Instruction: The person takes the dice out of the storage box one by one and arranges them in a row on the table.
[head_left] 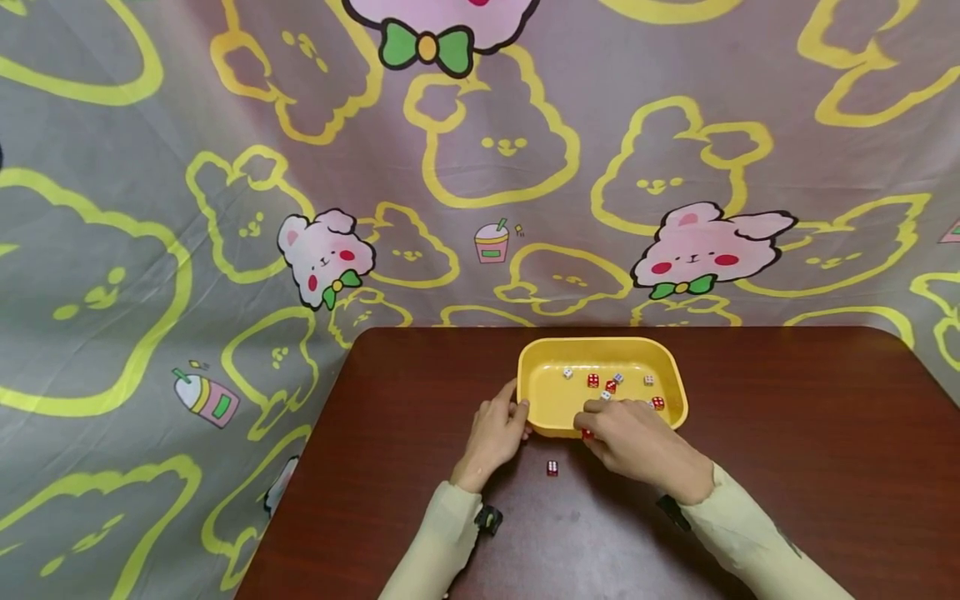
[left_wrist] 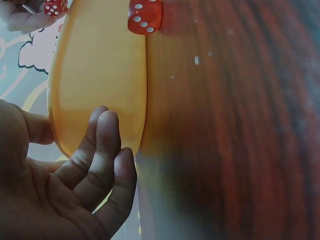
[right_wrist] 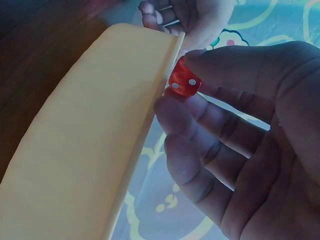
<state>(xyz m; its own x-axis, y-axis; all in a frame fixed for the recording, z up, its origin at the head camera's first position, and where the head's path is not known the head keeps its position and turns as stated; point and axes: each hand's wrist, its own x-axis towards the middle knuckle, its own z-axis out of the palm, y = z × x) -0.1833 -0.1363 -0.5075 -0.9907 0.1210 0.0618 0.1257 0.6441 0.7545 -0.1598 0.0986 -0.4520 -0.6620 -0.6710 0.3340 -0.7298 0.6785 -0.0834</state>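
A yellow plastic tray (head_left: 528, 387) holds several red dice (head_left: 593, 381) and white dice (head_left: 648, 380). At its left end, my left hand (head_left: 495, 429) grips the tray, thumb at the rim and fingers against the outer wall (left_wrist: 107, 65). Over the near rim, my right hand (head_left: 633, 442) pinches a red die (right_wrist: 185, 77) between thumb and fingers. That die also shows in the left wrist view, a red die (left_wrist: 55, 7) at the top left. Another red die (head_left: 552, 468) lies on the table just in front of the tray. My right hand covers part of the tray's inside.
The dark brown wooden table (head_left: 405, 400) reaches back to a patterned cloth (head_left: 480, 167) hanging behind it. A black strap piece (head_left: 489, 520) sits at the left wrist, and another dark piece (head_left: 673, 512) at the right wrist.
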